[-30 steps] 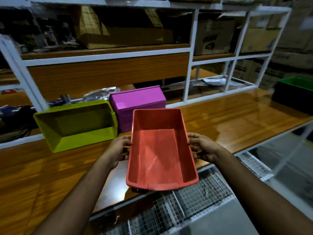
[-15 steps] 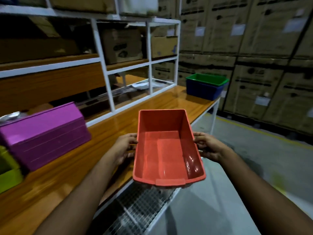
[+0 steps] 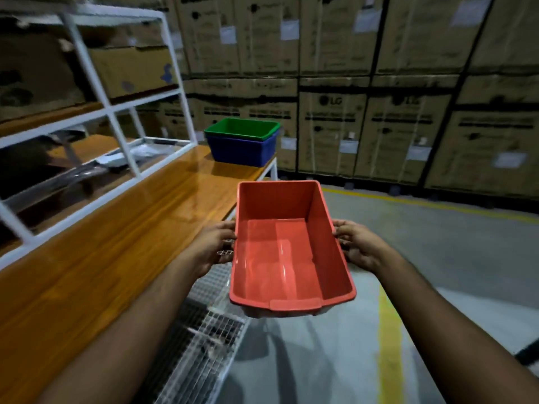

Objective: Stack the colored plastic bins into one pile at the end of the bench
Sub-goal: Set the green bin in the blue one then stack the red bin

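Note:
I hold an empty red plastic bin (image 3: 287, 252) in the air beside the bench, its open side up. My left hand (image 3: 214, 247) grips its left wall and my right hand (image 3: 357, 246) grips its right wall. At the far end of the wooden bench (image 3: 122, 243) stands a green bin (image 3: 242, 129) nested inside a blue bin (image 3: 242, 151). That pile is well ahead of the red bin, up and to the left.
A white metal shelf frame (image 3: 128, 121) with cardboard boxes runs along the bench's left side. A wire mesh shelf (image 3: 204, 339) sits under the bench edge. Stacked cardboard cartons (image 3: 379, 112) wall off the far side. The grey floor carries yellow lines (image 3: 386, 345).
The view has swung right along the bench. The purple and yellow-green bins have left the view, and the green-and-blue pile has come closer. Both hands keep hold of the red bin.

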`<action>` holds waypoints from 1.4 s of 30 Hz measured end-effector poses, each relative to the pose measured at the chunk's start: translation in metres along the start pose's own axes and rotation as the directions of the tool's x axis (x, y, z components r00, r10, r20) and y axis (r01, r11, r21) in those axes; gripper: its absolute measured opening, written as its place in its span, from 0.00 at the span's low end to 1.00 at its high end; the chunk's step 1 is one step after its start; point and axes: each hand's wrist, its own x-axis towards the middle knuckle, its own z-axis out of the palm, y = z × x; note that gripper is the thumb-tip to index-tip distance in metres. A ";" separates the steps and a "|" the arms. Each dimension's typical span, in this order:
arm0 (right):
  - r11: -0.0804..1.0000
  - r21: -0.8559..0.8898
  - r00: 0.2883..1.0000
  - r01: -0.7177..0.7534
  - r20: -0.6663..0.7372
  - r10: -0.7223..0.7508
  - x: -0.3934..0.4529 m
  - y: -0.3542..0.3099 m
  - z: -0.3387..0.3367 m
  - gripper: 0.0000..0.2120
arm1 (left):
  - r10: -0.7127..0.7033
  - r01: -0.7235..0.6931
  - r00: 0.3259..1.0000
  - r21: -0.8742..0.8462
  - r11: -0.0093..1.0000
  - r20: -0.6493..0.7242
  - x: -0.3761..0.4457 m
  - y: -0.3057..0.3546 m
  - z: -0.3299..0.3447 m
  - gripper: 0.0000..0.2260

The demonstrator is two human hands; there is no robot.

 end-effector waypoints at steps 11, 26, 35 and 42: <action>0.996 -0.005 0.966 0.090 -0.243 -0.089 0.090 -0.081 -0.094 0.17 | 0.038 -0.031 0.967 -0.032 0.999 0.252 0.197 0.062 0.098 0.14; 0.983 -0.001 0.951 0.183 -0.255 -0.177 0.279 -0.201 -0.212 0.20 | 0.085 -0.092 0.985 0.037 0.995 0.149 0.393 0.152 0.211 0.16; 0.963 -0.013 0.963 0.268 -0.016 -0.268 0.421 -0.317 -0.191 0.18 | 0.204 -0.215 0.971 -0.084 0.973 -0.122 0.455 0.243 0.187 0.16; 0.956 -0.011 0.934 0.294 0.217 -0.285 0.524 -0.384 -0.109 0.15 | 0.219 -0.281 0.905 -0.126 0.951 -0.365 0.497 0.285 0.120 0.12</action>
